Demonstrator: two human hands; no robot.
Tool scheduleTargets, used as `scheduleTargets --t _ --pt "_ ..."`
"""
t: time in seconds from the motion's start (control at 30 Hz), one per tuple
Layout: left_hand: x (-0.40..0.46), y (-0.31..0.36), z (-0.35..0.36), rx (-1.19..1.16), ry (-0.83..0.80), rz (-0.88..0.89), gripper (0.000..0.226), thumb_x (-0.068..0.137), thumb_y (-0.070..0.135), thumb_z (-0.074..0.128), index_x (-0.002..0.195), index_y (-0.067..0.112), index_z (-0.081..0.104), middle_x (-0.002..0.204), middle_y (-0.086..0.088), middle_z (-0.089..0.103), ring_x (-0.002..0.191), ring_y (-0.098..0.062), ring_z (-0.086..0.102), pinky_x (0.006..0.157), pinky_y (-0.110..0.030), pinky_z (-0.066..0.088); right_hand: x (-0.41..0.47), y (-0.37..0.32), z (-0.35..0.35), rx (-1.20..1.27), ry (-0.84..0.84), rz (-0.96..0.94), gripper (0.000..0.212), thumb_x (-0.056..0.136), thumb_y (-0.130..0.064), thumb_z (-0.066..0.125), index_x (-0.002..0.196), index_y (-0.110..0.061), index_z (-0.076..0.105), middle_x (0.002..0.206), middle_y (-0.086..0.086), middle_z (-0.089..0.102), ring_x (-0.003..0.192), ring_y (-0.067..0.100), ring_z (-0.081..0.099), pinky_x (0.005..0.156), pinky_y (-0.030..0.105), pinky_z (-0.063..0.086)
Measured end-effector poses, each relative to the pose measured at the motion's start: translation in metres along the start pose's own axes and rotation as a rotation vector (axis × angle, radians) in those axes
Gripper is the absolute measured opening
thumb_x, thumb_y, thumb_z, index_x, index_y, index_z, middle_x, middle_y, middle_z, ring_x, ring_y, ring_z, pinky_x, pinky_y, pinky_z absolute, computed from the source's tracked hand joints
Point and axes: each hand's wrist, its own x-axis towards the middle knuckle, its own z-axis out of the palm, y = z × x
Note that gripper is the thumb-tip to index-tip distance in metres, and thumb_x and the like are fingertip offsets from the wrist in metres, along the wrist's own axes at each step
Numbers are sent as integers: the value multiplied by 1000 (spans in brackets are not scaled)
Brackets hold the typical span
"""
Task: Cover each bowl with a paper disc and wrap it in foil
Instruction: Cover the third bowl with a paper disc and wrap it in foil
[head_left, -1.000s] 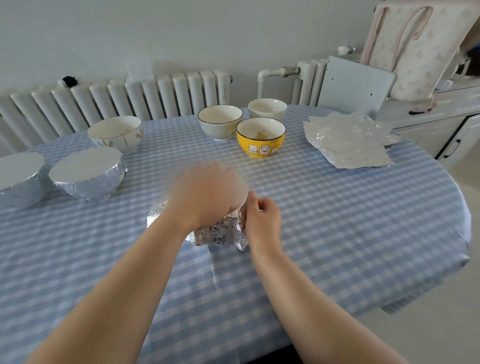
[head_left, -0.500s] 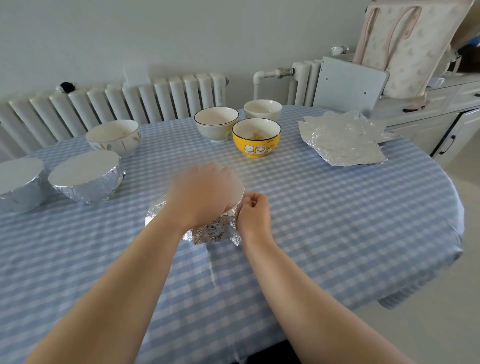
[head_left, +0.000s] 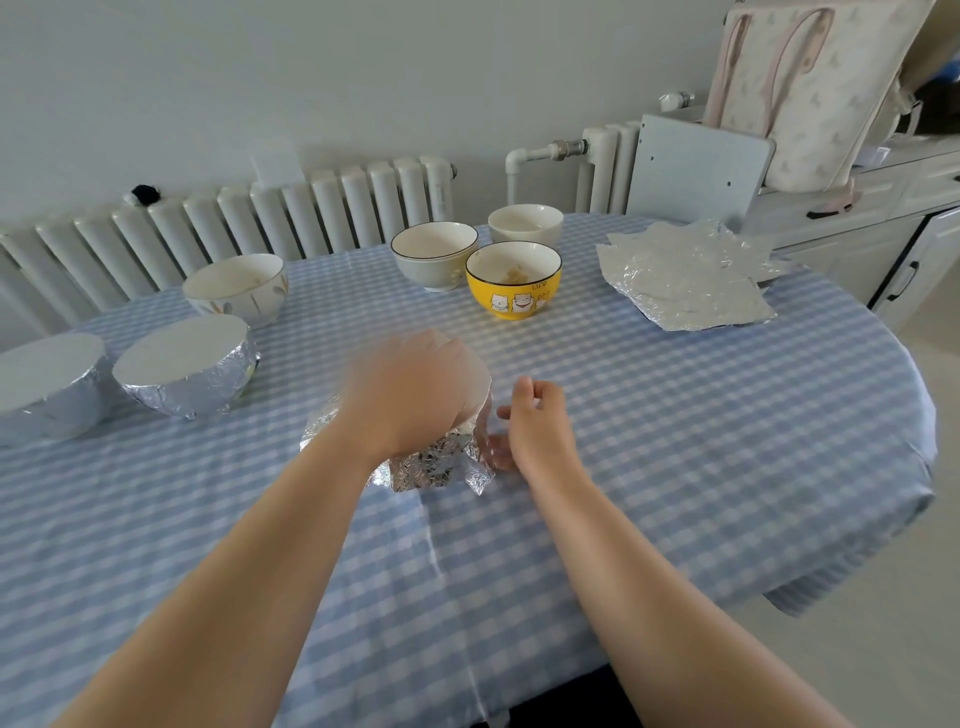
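Blue-checked cloth covers your table (head_left: 675, 441), with a radiator (head_left: 291, 218) along the wall behind it. Your current bowl (head_left: 431, 457) sits at the near middle, its sides already clad in crinkled foil and a paper disc (head_left: 480, 387) showing at its rim.

Your left hand (head_left: 410, 389) lies spread over the top of that bowl. It is blurred, so I cannot tell how the fingers sit; the likely purpose is to pin the disc flat and keep the bowl from sliding while the foil is worked. Your right hand (head_left: 535, 421) is just beside the bowl's right flank, fingers loosely curled and holding nothing, its lower fingertips at or very near the foil. That looks like a pause between presses.

A loose foil corner juts out at the bowl's near right base, so this wrap seems not quite finished; smoothing that flap up against the side would be the natural next press. Foil tears easily, so go gently there.

Two wrapped bowls (head_left: 187, 374) stand together at the far left, set well apart from the work, which reads as a done pile. Four open bowls wait further back: a white one (head_left: 236, 288) by the radiator, then a dark-rimmed one (head_left: 434, 254), a small pale one (head_left: 525, 224) and a yellow cat bowl (head_left: 514, 286) clustered together. Spare foil sheets (head_left: 685, 280) lie far right, within your right hand's reach. I judge you roughly a third of the way through.
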Motion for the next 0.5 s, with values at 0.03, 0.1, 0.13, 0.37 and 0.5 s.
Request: scheduleTargets --t 0.03,0.1,0.13,0.37,0.5 --pt "0 0 0 1 -2 -3 54 101 47 22 154 39 14 164 8 8 150 -25 5 117 -57 10 -1 0 1 -58 -39 -6 34 100 -53 39 112 -21 43 92 -2 62 67 15 63 57 29 53" --pt "0 0 0 8 -1 -7 54 101 47 21 154 39 14 164 8 8 150 -25 6 117 -56 10 -3 2 6 -173 -95 -25 54 86 -71 47 113 -24 44 92 0 66 77 17 64 72 35 54" --pt "0 1 0 12 0 -8 53 102 48 20 154 39 14 164 8 8 150 -25 6 117 -56 11 -3 4 9 -185 -105 -25 58 80 -73 52 111 -25 44 90 1 67 76 17 65 73 37 54" --pt "3 1 -15 -91 -54 -89 60 101 61 16 156 38 15 164 10 13 151 -21 10 117 -54 13 15 -2 6 -147 -156 -31 39 90 -44 59 115 -19 42 89 2 64 67 16 60 59 33 46" --pt "-4 -2 -20 -91 -59 -154 74 95 68 12 158 31 -2 163 2 20 149 -29 16 116 -57 16 35 -10 -7 -287 -212 -116 39 91 -46 58 119 -25 43 97 3 67 72 17 61 66 33 46"
